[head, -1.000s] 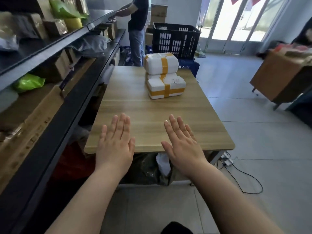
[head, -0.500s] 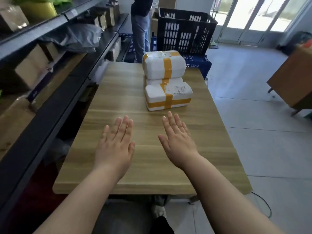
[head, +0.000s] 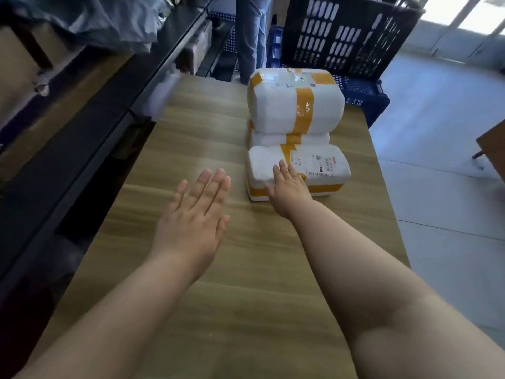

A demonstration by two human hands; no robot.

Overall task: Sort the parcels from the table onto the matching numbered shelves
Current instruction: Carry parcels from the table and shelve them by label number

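One long wooden table (head: pixel 259 269) filling most of the view, with dark metal shelves (head: pixel 82 149) along its left side, loaded with cardboard boxes (head: pixel 196 47) and a grey plastic bag (head: pixel 95 20). Behind the far end, a big black slotted crate (head: pixel 347 36) above a lower blue crate (head: pixel 363 94), and beside them the legs of a standing person (head: pixel 250 36) in jeans. On the far right part of the table, three white parcels bound with orange-yellow tape, all touching: the top parcel (head: pixel 295 105) lying upon the middle parcel (head: pixel 273 139), and the front parcel (head: pixel 328 179) pressed against the middle one, on the near side. Left hand (head: pixel 194 217) flat above the bare wood, fingers straight and close together, a little blurred, to the left of the front parcel and apart from it. Right hand (head: pixel 288 190) stretched forward, fingers straight and laid on the near left top of the front parcel, thumb spread down by its near side, gripping nothing. On top of the front parcel, a white shipping label (head: pixel 314 160) with small print, some dark blocks and reddish marks at its right edge, too small to read. At its left end, a handwritten sign, perhaps a number, cannot tell which. On the top parcel, a second label (head: pixel 284 80) under clear tape, also unreadable.
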